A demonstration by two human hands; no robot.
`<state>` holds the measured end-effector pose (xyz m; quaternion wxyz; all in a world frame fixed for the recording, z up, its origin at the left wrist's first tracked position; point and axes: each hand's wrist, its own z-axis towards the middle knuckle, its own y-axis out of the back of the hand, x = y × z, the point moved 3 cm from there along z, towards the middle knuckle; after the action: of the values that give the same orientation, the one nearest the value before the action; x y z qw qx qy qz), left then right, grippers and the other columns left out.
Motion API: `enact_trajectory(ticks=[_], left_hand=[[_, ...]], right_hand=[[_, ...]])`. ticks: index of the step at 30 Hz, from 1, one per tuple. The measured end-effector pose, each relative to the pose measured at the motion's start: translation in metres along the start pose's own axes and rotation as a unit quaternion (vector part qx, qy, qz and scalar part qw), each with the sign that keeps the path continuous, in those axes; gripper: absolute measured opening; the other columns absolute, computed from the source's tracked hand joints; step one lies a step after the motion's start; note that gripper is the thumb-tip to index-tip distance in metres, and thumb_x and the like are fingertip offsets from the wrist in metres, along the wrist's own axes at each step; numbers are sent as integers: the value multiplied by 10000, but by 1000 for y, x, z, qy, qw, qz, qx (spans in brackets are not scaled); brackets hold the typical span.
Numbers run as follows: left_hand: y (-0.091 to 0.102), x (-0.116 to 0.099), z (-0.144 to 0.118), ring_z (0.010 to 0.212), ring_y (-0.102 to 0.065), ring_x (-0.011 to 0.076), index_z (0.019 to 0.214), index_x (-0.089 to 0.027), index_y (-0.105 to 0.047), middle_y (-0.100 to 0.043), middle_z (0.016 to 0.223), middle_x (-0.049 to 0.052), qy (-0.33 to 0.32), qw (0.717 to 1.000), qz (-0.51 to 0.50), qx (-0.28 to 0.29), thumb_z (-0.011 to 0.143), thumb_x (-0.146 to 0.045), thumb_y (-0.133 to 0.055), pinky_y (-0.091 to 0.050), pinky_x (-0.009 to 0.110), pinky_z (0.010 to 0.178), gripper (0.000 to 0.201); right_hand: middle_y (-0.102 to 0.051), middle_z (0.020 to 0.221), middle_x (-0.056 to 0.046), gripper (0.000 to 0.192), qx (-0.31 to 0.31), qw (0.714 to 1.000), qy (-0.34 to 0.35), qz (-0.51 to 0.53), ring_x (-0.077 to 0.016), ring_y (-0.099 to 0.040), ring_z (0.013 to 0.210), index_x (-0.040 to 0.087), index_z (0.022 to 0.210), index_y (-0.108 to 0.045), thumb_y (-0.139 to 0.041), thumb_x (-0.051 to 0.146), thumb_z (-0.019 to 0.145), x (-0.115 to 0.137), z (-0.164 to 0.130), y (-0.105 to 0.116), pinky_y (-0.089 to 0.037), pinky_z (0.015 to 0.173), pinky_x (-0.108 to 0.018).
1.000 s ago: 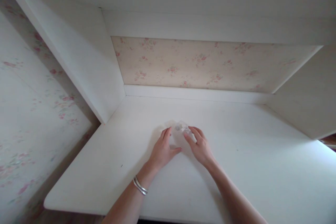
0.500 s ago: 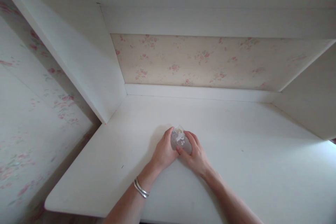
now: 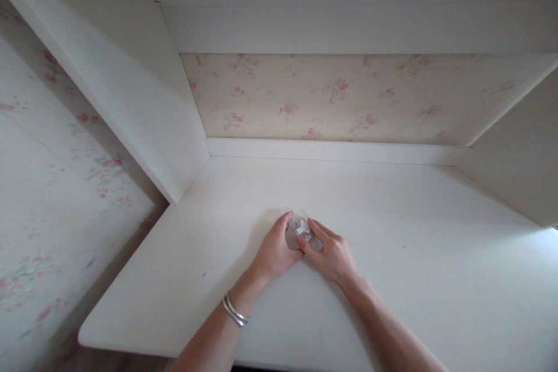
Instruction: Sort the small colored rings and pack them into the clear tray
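Observation:
A small clear plastic packet (image 3: 301, 229) with something white and grey inside is held between both hands, just above the white desk top (image 3: 414, 244). My left hand (image 3: 274, 250), a silver bangle on its wrist, grips the packet's left side. From the right, my right hand (image 3: 332, 254) pinches it with the fingers laid over its lower edge. The packet's lower part is hidden behind the fingers.
The desk sits in a white alcove with side panels (image 3: 143, 110) left and right, a shelf overhead, and floral wallpaper (image 3: 331, 96) at the back. The desk's left edge (image 3: 126, 279) drops off beside a papered wall.
Both hands closed in on the packet and lifted it off the desk; they now hold it together slightly nearer to me. The camera tilted down a little.

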<state>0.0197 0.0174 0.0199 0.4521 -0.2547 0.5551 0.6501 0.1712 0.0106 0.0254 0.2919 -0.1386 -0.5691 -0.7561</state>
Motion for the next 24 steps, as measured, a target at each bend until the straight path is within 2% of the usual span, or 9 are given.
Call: enact_trajectory(ticks=[10,16,24], left_hand=[[-2,-2,3,1053,-573,234,1238,-183,-463,-583,1181,104,11,991,-134,13,593,-149,-737,-459,368,938,701],[0,-8,2,979,-600,209,1156,-189,-517,-627,1086,74,24,988,-150,12,591,-133,-725,-484,325,885,605],[-2,-7,4,956,-613,220,1134,-207,-545,-645,1054,64,43,981,-190,-7,565,-133,-729,-494,341,865,603]], right_hand=[[-557,1271,-64,465,41,998,-1,43,-227,-583,1086,238,1235,-571,-466,478,851,-6,2,-1,-460,935,-333],[-586,1237,-27,422,16,996,-37,84,-228,-627,1002,285,1193,-606,-504,467,826,-3,0,-4,-501,871,-329],[-627,1171,-52,446,-29,989,-78,125,-235,-603,1053,221,1122,-656,-491,504,821,-8,1,-5,-466,928,-345]])
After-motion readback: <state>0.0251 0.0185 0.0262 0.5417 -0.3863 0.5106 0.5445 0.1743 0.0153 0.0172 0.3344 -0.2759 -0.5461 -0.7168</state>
